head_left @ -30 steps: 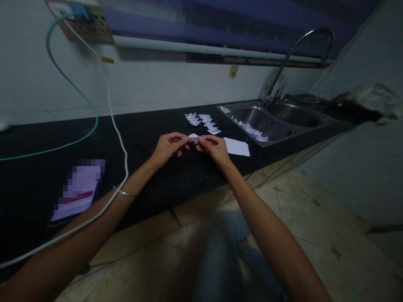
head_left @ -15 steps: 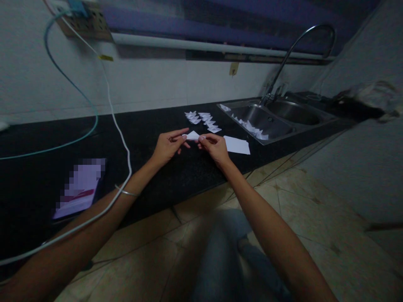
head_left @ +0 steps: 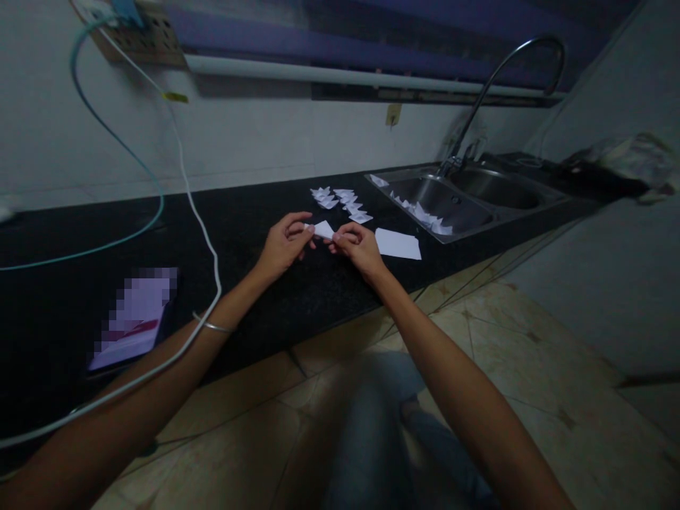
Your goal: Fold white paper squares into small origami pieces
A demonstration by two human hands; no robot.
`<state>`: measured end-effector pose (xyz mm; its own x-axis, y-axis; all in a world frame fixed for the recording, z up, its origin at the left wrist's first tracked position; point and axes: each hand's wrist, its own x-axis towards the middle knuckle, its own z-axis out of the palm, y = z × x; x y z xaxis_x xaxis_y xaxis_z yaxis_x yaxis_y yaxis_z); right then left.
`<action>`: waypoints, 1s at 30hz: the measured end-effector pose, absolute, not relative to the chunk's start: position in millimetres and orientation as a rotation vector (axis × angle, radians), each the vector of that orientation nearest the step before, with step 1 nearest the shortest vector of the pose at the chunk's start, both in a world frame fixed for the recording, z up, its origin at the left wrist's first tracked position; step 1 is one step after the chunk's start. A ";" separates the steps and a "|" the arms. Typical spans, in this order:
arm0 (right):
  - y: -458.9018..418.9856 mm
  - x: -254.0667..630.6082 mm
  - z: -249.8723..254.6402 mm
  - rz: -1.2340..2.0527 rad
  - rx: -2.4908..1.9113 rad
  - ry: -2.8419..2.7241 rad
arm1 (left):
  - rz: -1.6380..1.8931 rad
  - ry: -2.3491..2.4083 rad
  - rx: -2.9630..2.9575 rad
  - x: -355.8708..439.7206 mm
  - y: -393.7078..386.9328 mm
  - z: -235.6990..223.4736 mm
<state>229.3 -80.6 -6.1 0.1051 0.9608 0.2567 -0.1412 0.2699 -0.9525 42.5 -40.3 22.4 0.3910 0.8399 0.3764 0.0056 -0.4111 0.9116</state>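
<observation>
White folded paper (head_left: 323, 229), between left grip (head_left: 282, 244) and right grip (head_left: 361, 249), fingers pinching each end

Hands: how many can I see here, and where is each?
2. The left hand is at the left end of the folded paper; the right hand pinches its right end, beside the white sheets. Both show, some fingers partly hidden.

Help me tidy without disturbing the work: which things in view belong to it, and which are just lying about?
Likely part of the work:
folded paper held by the left hand and right hand
white sheets beside the right hand
folded pieces on the counter
more folded pieces along the sink

Apparently just lying about:
phone-like device
white cable
teal cable
</observation>
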 end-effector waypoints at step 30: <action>-84.9 220.6 -6.1 1.048 -0.998 -1.520 | 1.179 0.784 1.909 44.0 -51.7 30.4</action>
